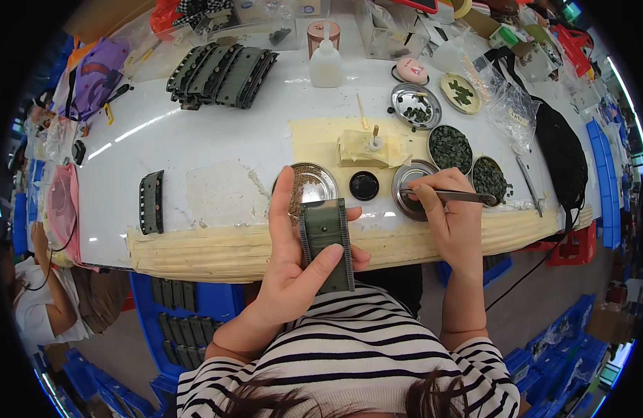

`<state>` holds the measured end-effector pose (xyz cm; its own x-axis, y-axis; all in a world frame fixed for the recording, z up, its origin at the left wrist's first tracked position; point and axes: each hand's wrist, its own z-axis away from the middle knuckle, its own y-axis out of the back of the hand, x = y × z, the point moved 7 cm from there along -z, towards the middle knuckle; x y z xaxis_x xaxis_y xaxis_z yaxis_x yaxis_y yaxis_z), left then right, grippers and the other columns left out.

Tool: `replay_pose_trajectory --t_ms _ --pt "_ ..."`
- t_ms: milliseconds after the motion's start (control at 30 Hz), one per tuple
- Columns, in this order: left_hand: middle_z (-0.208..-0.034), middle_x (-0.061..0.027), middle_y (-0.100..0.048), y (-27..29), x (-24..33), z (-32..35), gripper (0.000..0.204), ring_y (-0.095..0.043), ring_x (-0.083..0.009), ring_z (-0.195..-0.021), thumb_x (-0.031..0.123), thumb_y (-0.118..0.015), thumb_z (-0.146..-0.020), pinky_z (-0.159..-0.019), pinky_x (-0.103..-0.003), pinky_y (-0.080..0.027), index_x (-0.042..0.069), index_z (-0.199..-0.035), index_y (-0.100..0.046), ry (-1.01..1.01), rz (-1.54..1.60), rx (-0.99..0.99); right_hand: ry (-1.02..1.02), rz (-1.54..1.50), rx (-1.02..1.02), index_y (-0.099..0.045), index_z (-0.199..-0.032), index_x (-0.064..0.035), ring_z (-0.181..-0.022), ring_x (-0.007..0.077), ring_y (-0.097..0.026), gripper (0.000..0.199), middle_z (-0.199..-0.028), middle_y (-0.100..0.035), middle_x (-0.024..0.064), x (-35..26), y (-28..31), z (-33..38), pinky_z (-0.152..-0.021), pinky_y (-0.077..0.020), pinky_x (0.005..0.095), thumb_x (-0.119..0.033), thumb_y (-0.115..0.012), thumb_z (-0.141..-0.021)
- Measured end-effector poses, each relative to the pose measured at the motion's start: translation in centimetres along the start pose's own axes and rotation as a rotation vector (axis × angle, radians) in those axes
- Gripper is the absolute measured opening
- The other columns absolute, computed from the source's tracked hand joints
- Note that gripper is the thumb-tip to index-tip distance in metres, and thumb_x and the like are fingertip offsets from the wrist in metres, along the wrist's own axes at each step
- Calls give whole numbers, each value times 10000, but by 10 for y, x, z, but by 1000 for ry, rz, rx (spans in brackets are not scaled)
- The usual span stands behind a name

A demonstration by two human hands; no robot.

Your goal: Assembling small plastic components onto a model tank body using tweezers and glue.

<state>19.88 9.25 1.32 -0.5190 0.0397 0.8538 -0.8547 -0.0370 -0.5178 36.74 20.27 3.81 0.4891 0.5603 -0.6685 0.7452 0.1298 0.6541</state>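
My left hand (pixel 285 268) is holding the green ridged part (pixel 325 233), thumb on its face, at the padded yellowish front edge (pixel 210 247) of the surface (pixel 245 136). My right hand (pixel 448 233) is grasping the metal tweezers (pixel 464 196), their tips over the silver dish (pixel 413 171). On the right, other dishes (pixel 450 148) stand close; toward the single green piece (pixel 151 202) at left, there is wider room. Farther back, the pink case (pixel 411 70) carries a printed mark, too small to read.
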Motion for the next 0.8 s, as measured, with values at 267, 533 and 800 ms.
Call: replay_pose_trajectory --t_ms 267,533,800 --pt "-1239 -185 -513 4 -6 1 342 -626 -170 -955 99 -415 -1011 -888 -329 -516 41 -1344 -360 -30 -20 -55 -15 -96 61 -696 -879 6 -750 191 -562 132 -794 -636 81 1 4 3 -663 -456 298 -91 -608 -895" --pt "-1065 -129 -599 -4 -15 -2 212 -612 -147 -946 196 -379 -1041 -886 -297 -492 21 -1073 -493 98 24 -86 331 -374 -27 -716 -931 -33 -806 257 -568 191 -799 -677 65 -57 5 9 -728 -476 335 -133 -683 -771" --pt "-949 -117 -611 -11 -13 -8 273 -610 -156 -922 257 -323 -1056 -840 -286 -491 29 -1004 -465 130 115 -140 392 -357 -94 -719 -946 -52 -821 257 -567 281 -781 -641 39 -71 -11 7 -750 -483 337 -201 -751 -709"
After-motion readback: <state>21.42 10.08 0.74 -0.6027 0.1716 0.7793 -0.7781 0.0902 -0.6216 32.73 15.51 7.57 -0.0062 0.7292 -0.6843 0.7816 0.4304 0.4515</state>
